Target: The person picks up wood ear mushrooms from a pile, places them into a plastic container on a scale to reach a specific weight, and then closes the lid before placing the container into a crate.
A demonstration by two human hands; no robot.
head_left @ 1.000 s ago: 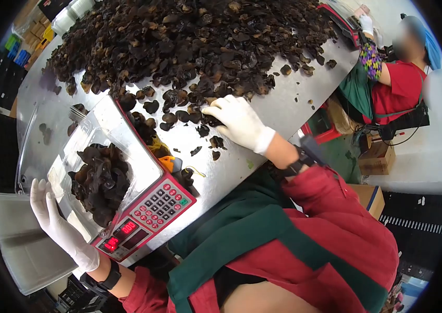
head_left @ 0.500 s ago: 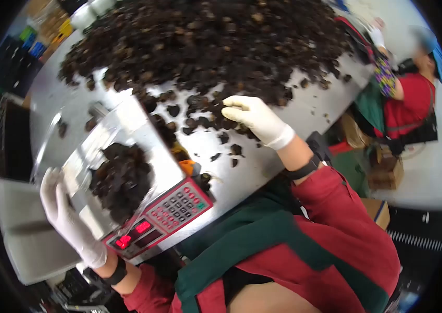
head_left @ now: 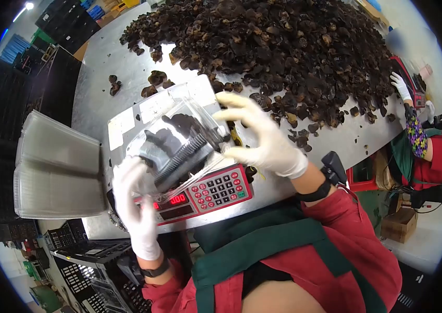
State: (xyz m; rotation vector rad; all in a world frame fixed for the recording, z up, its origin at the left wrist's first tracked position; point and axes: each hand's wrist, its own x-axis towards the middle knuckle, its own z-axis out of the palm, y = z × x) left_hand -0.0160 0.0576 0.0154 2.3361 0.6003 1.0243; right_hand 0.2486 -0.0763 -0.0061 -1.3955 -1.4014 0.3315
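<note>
A clear plastic box (head_left: pixel 171 151) with dark wood ear mushrooms (head_left: pixel 182 127) inside is tilted over the platform of a scale (head_left: pixel 122 128). My left hand (head_left: pixel 136 201), in a white glove, grips the box's near left side. On the opposite side my right hand (head_left: pixel 265 138), also gloved, has its fingers and thumb around the box's right edge. Glare and motion blur hide the lid's exact position. Red digits on the scale's display (head_left: pixel 177 199) read 0.00, beside a keypad (head_left: pixel 218 190).
A large mushroom pile (head_left: pixel 283 49) covers the far table, with loose pieces around it. Stacked clear plastic containers (head_left: pixel 59 172) stand at the left. Black crates (head_left: pixel 82 271) are below. A co-worker's gloved hand (head_left: pixel 401 86) is near another scale (head_left: pixel 414 86) at the right.
My right hand has moved from over the loose mushrooms to the box's right side. My left hand has come in against the box, now tilted. The camera view has shifted.
</note>
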